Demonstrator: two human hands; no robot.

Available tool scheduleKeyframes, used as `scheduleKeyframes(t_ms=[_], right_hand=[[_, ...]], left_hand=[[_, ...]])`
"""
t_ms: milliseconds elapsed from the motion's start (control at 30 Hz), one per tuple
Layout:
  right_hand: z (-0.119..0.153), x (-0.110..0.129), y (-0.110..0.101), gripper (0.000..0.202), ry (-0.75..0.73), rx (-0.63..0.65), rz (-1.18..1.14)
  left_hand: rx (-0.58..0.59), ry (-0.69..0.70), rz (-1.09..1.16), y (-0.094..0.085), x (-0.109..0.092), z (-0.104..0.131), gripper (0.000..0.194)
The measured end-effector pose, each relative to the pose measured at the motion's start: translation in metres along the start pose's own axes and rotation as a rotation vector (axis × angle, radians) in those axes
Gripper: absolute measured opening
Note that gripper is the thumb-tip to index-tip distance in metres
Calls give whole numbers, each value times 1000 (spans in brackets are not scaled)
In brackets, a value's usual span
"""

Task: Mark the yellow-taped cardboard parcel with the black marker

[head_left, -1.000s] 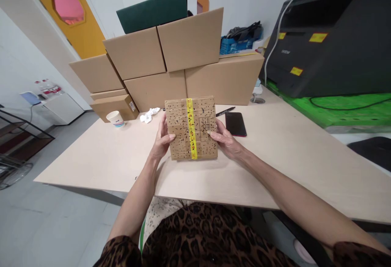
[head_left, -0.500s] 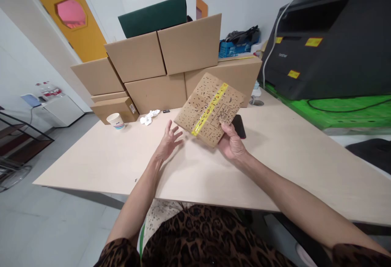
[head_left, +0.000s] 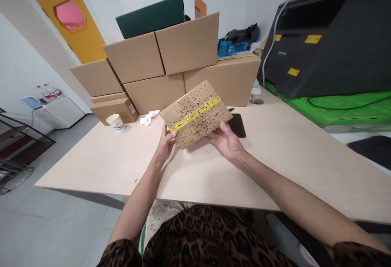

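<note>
A flat brown cardboard box, speckled with dark marks and crossed by a yellow tape strip, is held tilted above the table. My left hand grips its lower left corner, thumb on the taped face. At the lower right edge, my right hand holds the box with the thumb on top and fingers underneath, partly hidden. A black phone-like slab lies on the table just beyond my right hand, partly covered by the box.
Large cardboard boxes are stacked along the back, with a dark green box on top. A paper cup and crumpled tissue stand at the left. To the right, a black Brother printer rests on a green surface.
My left hand has closed on the box's left corner, where it was open and apart before. The box has turned and shifted left, its tape strip now lying flatter.
</note>
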State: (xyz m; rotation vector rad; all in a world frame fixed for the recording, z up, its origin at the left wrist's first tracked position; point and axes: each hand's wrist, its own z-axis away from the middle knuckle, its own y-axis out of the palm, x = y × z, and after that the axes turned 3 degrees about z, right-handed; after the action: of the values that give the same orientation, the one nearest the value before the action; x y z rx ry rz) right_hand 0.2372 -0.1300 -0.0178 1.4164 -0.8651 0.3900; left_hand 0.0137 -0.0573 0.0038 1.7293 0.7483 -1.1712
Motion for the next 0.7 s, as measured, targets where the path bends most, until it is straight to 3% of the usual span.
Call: scheduleKeyframes(t_ms=[133,267,467,533,700], right_hand=[[-12,7,-14,44,16,-129,-4],[-16,6,-20,44,91,-103,118],[-23,3,-27,41,110,-120,249],[-29,5,-34,39,55,-147,338],[-48,32,-60,36,-310,-242,896]], left_hand=[[-12,7,-20,-17,-2,-7,72],[4,-49,-42,-26,0,-11,68],[-6,-84,-30,-24,5,-12,64],[-60,-77,-31,-26,5,-13,63],[-184,-50,-14,-36,2,-18,56]])
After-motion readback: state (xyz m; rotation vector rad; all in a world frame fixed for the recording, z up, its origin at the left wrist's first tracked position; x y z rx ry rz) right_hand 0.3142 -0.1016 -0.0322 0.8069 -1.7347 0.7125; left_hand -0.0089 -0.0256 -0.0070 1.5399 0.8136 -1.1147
